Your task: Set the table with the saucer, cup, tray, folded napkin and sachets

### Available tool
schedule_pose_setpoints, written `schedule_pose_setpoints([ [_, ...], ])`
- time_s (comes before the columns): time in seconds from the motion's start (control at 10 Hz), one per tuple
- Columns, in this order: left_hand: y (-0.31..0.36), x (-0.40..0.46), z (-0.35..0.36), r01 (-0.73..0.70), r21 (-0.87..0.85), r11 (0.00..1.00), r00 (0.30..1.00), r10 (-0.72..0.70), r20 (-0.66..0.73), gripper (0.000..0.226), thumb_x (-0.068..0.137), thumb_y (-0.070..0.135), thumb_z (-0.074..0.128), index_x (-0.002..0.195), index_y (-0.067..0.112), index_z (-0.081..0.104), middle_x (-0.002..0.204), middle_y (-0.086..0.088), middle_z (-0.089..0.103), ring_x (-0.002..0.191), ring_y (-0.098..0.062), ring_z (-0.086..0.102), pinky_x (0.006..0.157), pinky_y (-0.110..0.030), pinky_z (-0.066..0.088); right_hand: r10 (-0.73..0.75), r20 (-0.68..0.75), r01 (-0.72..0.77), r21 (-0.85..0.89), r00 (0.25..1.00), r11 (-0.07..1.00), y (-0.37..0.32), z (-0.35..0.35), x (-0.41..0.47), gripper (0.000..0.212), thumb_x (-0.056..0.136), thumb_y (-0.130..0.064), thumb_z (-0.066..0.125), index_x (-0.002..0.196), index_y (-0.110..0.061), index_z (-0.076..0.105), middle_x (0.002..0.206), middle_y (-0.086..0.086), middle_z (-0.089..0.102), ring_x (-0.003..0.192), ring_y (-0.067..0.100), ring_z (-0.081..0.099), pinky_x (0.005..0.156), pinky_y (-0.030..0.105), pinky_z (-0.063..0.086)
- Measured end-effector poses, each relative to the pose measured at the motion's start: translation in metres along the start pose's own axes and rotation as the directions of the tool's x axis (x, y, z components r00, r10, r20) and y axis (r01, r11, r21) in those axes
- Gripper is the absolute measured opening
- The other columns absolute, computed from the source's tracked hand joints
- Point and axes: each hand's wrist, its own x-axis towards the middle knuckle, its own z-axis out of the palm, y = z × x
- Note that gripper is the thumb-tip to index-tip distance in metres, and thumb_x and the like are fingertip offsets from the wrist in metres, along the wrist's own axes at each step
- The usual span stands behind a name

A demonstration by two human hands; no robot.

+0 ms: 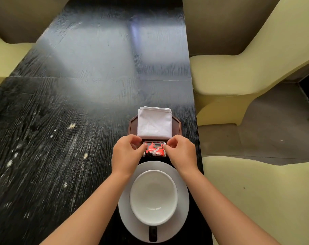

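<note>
Both my forearms come in from the bottom corners and angle toward each other, wrists nearly level. My left hand (126, 154) has its fingers curled in, thumb and fingertips pinching the left end of the sachets (154, 149). My right hand (181, 152) mirrors it, knuckles up, fingertips pinching the right end.
</note>
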Motion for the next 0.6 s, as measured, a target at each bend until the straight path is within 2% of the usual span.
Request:
schedule_pose_setpoints([
  [0.1,-0.009,-0.003,-0.007,-0.226,0.077,0.971,0.965,0.212,0.157,0.016,0.073,0.012,0.075,0.087,0.017,0.07,0.086,0.002,0.062,0.078,-0.009,0.056,0.075,-0.022,0.045,-0.187,0.106,0.192,-0.04,0.977,0.981,0.005,-0.006,-0.002,0.012,0.076,-0.017,0.068,0.088,-0.016,0.068,0.086,0.002,0.065,0.083,0.019,0.061,0.077,0.033,0.05],
  [0.2,-0.016,-0.003,-0.01,-0.315,0.166,0.934,0.93,0.268,0.252,0.018,0.074,0.009,0.073,0.091,0.015,0.071,0.095,-0.001,0.063,0.095,-0.017,0.054,0.085,-0.026,0.042,-0.294,0.182,0.324,-0.166,0.938,0.931,0.008,-0.007,-0.004,0.012,0.078,-0.021,0.068,0.09,-0.02,0.069,0.086,-0.003,0.058,0.084,0.018,0.058,0.073,0.033,0.049],
  [0.3,-0.019,-0.001,-0.009,-0.351,0.193,0.916,0.924,0.306,0.227,0.017,0.076,0.008,0.072,0.092,0.013,0.07,0.096,-0.001,0.064,0.098,-0.019,0.054,0.083,-0.025,0.041,-0.361,0.171,0.396,-0.264,0.917,0.88,0.009,-0.005,-0.004,0.01,0.08,-0.024,0.065,0.089,-0.021,0.069,0.093,-0.002,0.062,0.089,0.019,0.058,0.069,0.028,0.042],
  [0.5,-0.022,-0.001,-0.008,-0.366,0.246,0.898,0.922,0.313,0.229,0.019,0.078,0.012,0.07,0.097,0.015,0.069,0.099,0.0,0.064,0.102,-0.02,0.053,0.082,-0.039,0.049,-0.402,0.184,0.442,-0.325,0.897,0.836,0.007,-0.006,-0.003,0.013,0.083,-0.027,0.062,0.093,-0.022,0.069,0.099,-0.001,0.062,0.092,0.021,0.059,0.072,0.029,0.04],
  [0.6,-0.017,-0.002,-0.013,-0.417,0.275,0.867,0.896,0.34,0.286,0.02,0.081,0.013,0.067,0.101,0.013,0.069,0.102,-0.002,0.065,0.101,-0.022,0.056,0.083,-0.04,0.048,-0.367,0.197,0.413,-0.321,0.909,0.852,0.003,-0.011,-0.005,0.017,0.085,-0.026,0.059,0.098,-0.02,0.067,0.1,0.002,0.061,0.093,0.023,0.059,0.073,0.031,0.041],
])
